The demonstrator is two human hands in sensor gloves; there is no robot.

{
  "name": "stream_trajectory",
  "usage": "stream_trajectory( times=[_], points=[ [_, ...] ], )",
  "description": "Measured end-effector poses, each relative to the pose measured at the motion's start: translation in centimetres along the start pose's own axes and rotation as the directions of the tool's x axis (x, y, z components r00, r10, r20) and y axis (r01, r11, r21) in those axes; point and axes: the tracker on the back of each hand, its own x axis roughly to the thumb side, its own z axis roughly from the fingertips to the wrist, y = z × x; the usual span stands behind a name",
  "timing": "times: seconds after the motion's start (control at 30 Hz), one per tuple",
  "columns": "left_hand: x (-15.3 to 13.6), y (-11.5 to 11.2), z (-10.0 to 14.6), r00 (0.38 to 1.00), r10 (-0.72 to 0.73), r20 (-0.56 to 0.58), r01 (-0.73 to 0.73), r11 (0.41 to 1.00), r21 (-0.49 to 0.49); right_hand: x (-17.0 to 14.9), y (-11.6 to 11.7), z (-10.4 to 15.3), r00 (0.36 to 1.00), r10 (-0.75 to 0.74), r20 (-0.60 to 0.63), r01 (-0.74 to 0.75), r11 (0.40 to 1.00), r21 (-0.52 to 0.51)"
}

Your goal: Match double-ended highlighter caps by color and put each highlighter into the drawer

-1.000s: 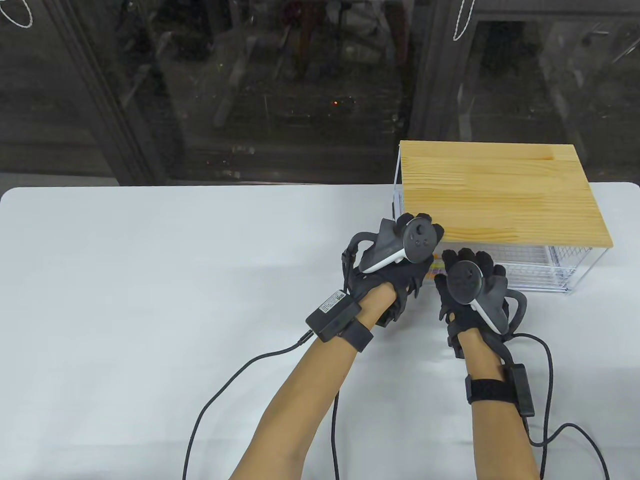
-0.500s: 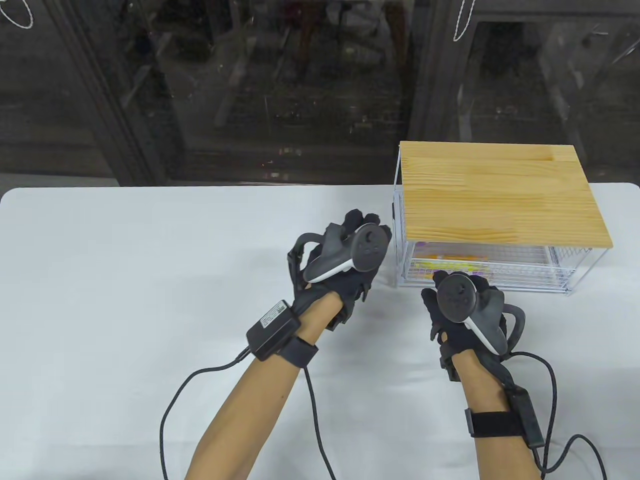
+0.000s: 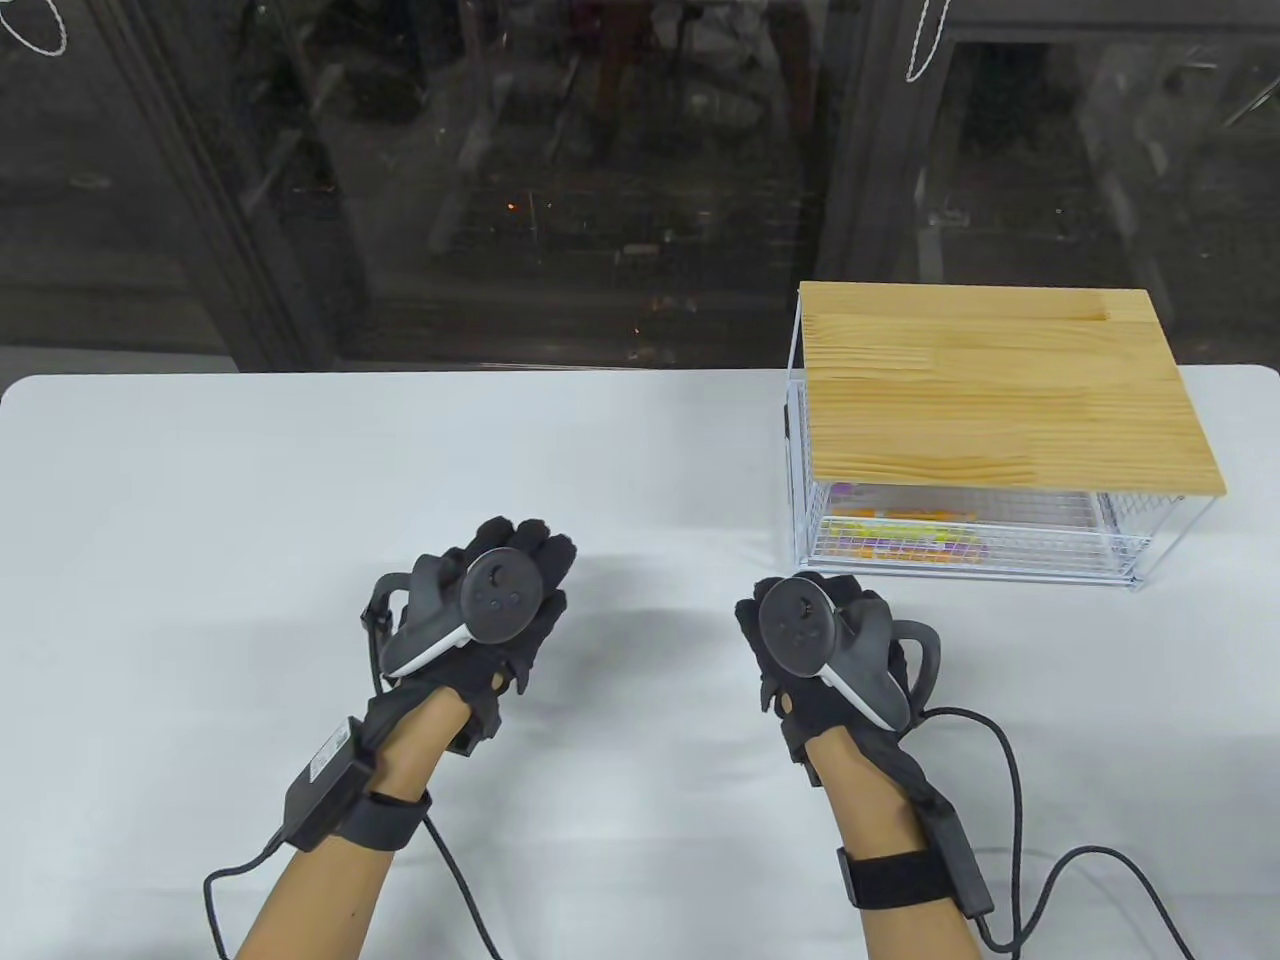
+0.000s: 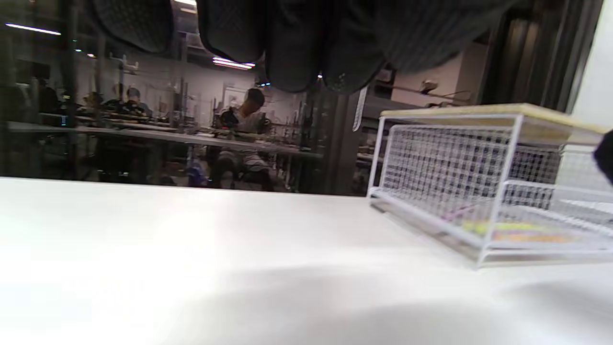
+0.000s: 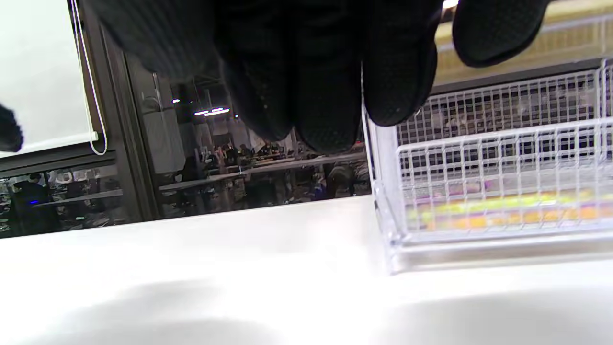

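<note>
Hovering low over the white bench (image 3: 200, 480), the left hand (image 3: 480, 620) and right hand (image 3: 820, 650) hold nothing, each grip slack with fingers loosely extended. The left hand sits near the bench's middle with bare surface all around it — wide room to its left and ahead. The right hand lies just in front of the near-left corner of the wire drawer unit (image 3: 800, 480), apart from it. Inside the drawer (image 3: 1040, 560), pushed in under the wooden top (image 3: 1000, 380), the highlighters (image 3: 900, 535) lie side by side — yellow, orange and purple showing through the mesh. The unit stands toward the bench's right far edge, near the dark glass wall (image 3: 500, 180) behind.
</note>
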Motion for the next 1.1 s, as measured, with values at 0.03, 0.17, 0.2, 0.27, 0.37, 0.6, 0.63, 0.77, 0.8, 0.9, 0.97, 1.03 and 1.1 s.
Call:
stream_trajectory(
  times=[0.03, 0.17, 0.2, 0.27, 0.37, 0.6, 0.63, 0.77, 0.8, 0.9, 0.97, 1.03, 1.1],
  points=[
    [-1.0, -0.6, 0.5, 1.000, 0.017, -0.014, -0.017, 1.000, -0.002, 0.2, 0.7, 0.0, 1.000, -0.001, 0.004, 0.001, 1.000, 0.006],
    [-3.5, -2.1, 2.0, 0.996, 0.078, -0.051, -0.077, 0.997, 0.012, 0.2, 2.1, 0.0, 1.000, 0.031, 0.005, -0.031, 0.999, 0.014],
    [-4.1, -2.5, 2.3, 0.993, 0.096, -0.063, -0.094, 0.995, 0.033, 0.1, 2.6, 0.1, 0.999, 0.035, 0.000, -0.035, 0.999, 0.009],
    [-4.9, -2.7, 2.4, 0.989, 0.123, -0.083, -0.121, 0.992, 0.030, -0.3, 3.3, 0.2, 0.999, 0.039, -0.004, -0.039, 0.999, -0.023],
    [-5.7, -2.5, 2.7, 0.983, 0.152, -0.103, -0.145, 0.987, 0.067, -0.9, 3.8, 0.2, 1.000, 0.024, 0.013, -0.024, 0.999, -0.049],
    [-6.2, -2.3, 3.3, 0.980, 0.172, -0.104, -0.162, 0.982, 0.097, -2.1, 3.5, 1.1, 1.000, 0.015, 0.027, -0.013, 0.998, -0.067],
    [-6.2, -2.3, 3.3, 0.979, 0.176, -0.102, -0.166, 0.981, 0.101, -2.2, 3.6, 1.1, 1.000, 0.012, 0.020, -0.011, 0.999, -0.054],
    [-5.8, -2.4, 3.3, 0.980, 0.182, -0.084, -0.173, 0.979, 0.105, -2.1, 3.6, 1.4, 0.999, 0.024, 0.021, -0.022, 0.998, -0.063],
    [-5.7, -2.5, 3.3, 0.981, 0.178, -0.081, -0.169, 0.980, 0.104, -2.1, 3.6, 1.4, 1.000, 0.024, 0.020, -0.023, 0.998, -0.065],
    [-5.5, -2.6, 3.4, 0.981, 0.182, -0.075, -0.174, 0.980, 0.101, -2.0, 3.8, 1.5, 1.000, 0.009, 0.022, -0.007, 0.998, -0.059],
    [-5.5, -2.7, 3.5, 0.980, 0.185, -0.072, -0.177, 0.979, 0.099, -2.0, 3.9, 1.6, 1.000, 0.010, 0.020, -0.008, 0.999, -0.052],
    [-5.5, -2.8, 3.6, 0.980, 0.187, -0.071, -0.179, 0.979, 0.099, -1.8, 3.9, 1.7, 1.000, 0.005, 0.019, -0.004, 0.999, -0.047],
    [-5.4, -2.8, 3.6, 0.980, 0.186, -0.070, -0.179, 0.980, 0.093, -1.6, 4.0, 1.8, 1.000, 0.003, 0.022, -0.002, 0.999, -0.043]
  ],
)
